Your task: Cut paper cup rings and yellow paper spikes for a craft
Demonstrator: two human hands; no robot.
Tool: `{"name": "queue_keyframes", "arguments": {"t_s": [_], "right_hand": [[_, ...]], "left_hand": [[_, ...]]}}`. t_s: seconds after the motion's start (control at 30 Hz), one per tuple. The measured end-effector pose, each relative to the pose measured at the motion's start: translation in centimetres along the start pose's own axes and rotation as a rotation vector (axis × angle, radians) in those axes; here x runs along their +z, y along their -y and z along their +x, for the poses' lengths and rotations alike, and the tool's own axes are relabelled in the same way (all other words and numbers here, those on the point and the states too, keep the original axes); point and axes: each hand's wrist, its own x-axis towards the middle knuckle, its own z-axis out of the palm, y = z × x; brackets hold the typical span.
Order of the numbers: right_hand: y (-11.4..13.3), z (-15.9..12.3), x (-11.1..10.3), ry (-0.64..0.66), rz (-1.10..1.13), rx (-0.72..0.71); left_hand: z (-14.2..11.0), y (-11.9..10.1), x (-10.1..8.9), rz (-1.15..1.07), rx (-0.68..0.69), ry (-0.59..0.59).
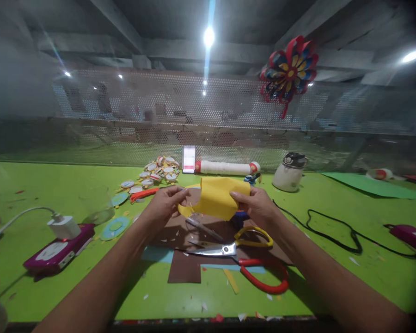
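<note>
Between my hands, above the table, is a folded sheet of yellow paper (218, 196) with a curved, cut edge at its lower left. My left hand (168, 201) pinches the narrow strip at that left end. On the right side, my right hand (254, 203) grips the sheet with the thumb on its front face. Just below lie scissors (229, 250) with one yellow and one red handle, blades partly apart and pointing left. Brown paper (184, 268) and light blue strips (157, 254) lie under them. A second metal tool (203, 229) is partly hidden behind the sheet.
A purple power strip (60, 249) with a white plug stands at left, near a clear glass (97, 206). Small paper clock-like pieces (161, 171) are heaped at the back. A lit phone (189, 159), a white roll (225, 168) and a lidded jar (288, 173) stand behind my hands. A black cord (333, 236) runs right.
</note>
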Motion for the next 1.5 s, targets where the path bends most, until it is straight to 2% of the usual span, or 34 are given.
{"name": "queue_keyframes", "arguments": {"t_s": [0.13, 0.3, 0.47, 0.57, 0.63, 0.83, 0.97, 1.03, 1.1, 1.13, 1.23, 1.3, 1.4, 1.5], "right_hand": [[0.1, -0.3, 0.5, 0.032, 0.069, 0.007], [0.4, -0.4, 0.6, -0.008, 0.117, 0.025], [1.1, -1.1, -0.3, -0.060, 0.120, 0.061], [1.5, -1.5, -0.9, -0.086, 0.134, 0.028], [1.6, -1.5, -1.1, -0.091, 0.142, 0.005], [1.6, -1.4, -0.9, -0.058, 0.127, 0.003], [2.1, -1.3, -0.1, -0.046, 0.104, 0.005], [2.3, -1.2, 0.5, -0.031, 0.092, 0.000], [2.1, -1.2, 1.0, -0.015, 0.083, -0.020], [1.9, -1.2, 1.4, -0.010, 0.079, -0.036], [1.3, -1.7, 2.2, 0.013, 0.063, -0.078], [1.3, -2.3, 2.5, 0.029, 0.054, -0.081], [2.2, -2.9, 2.1, 0.046, 0.040, -0.060], [3.5, -2.9, 1.1, 0.076, 0.001, -0.006]], "left_hand": [[0.0, 0.1, 0.1, 0.059, -0.006, -0.013], [0.3, 0.2, -0.7, 0.083, -0.013, -0.067], [1.3, 0.1, -2.3, 0.017, 0.030, -0.215], [1.8, 0.1, -3.3, -0.011, 0.073, -0.334], [1.8, 0.1, -3.7, 0.019, 0.081, -0.354], [1.3, -0.4, -3.5, 0.263, -0.032, -0.198], [1.0, -1.3, -2.0, 0.261, 0.008, -0.173], [0.5, -1.5, -0.8, 0.177, -0.016, -0.047], [-0.1, -1.4, 0.7, -0.035, -0.169, 0.233], [-0.4, -1.3, 1.5, -0.101, -0.189, 0.269], [-1.1, -0.7, 3.1, -0.198, -0.140, 0.177], [-1.3, -0.6, 3.3, -0.220, -0.126, 0.171], [-1.6, -1.0, 2.6, -0.209, -0.163, 0.232], [-1.9, -1.6, 1.8, -0.139, -0.286, 0.368]]}}
